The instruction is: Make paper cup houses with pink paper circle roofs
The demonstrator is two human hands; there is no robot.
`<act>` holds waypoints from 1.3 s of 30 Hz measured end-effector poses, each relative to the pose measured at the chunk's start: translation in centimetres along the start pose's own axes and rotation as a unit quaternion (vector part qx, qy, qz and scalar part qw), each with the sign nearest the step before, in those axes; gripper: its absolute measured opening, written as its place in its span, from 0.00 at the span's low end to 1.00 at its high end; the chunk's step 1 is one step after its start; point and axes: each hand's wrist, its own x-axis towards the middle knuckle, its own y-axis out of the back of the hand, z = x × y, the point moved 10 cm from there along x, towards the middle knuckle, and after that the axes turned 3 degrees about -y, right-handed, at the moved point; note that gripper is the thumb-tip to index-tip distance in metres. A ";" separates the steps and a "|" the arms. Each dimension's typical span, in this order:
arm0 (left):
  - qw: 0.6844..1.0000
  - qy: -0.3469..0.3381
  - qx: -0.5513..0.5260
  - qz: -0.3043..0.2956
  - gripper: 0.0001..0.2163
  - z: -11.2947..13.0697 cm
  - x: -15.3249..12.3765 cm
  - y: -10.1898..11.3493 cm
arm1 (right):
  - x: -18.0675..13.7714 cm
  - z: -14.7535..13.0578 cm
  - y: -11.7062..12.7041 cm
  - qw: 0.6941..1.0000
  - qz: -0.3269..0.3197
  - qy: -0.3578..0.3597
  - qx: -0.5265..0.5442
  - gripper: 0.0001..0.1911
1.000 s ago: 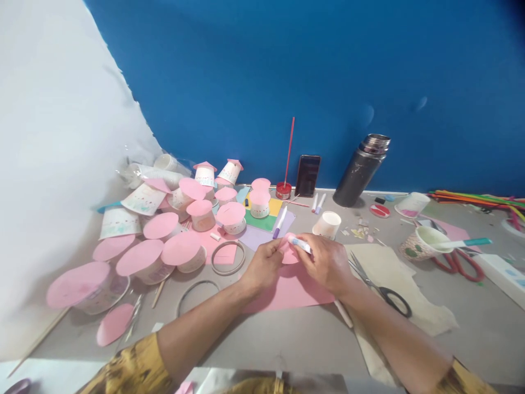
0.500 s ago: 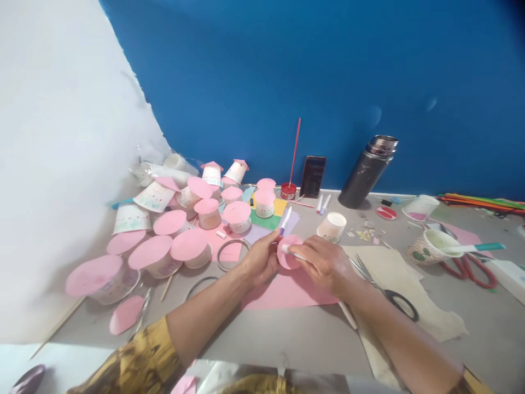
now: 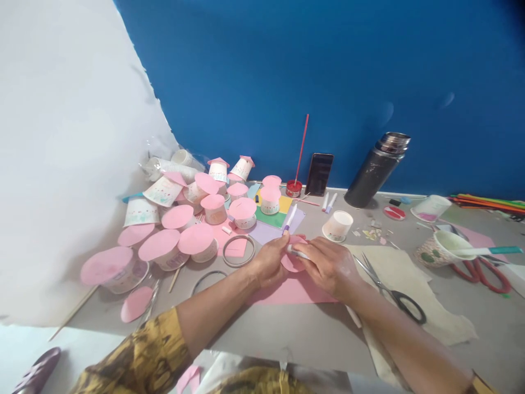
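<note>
The left sleeve was mustard yellow, blotched with dark brown in uneven patches, and I could see creases bunching its loose cloth. It ended partway down the forearm, leaving the left hand and wrist bare. Of the right sleeve, only a sliver showed at the near right, yellowish with a darker edge; the right hand was bare too. At the near middle, the garment's front carried the same mustard and brown.

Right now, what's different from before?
The pink disc in the left hand shows more of its face, and the right hand covers more of the white stick. Nothing was taken or released. Bottle and black-handled scissors stayed put; the view swung left.
</note>
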 end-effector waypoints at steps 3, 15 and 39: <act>1.000 0.002 -0.003 0.007 0.16 -0.1 0.0 0.1 | -0.1 0.2 0.2 0.999 0.013 -0.032 0.008 0.08; 0.988 -0.093 0.124 0.027 0.13 2.9 0.0 0.5 | -0.1 3.2 0.5 0.984 0.015 -0.161 0.072 0.11; 0.897 -0.223 0.374 0.076 0.07 5.4 -1.0 0.3 | -0.4 3.7 0.9 0.984 0.041 -0.175 0.008 0.14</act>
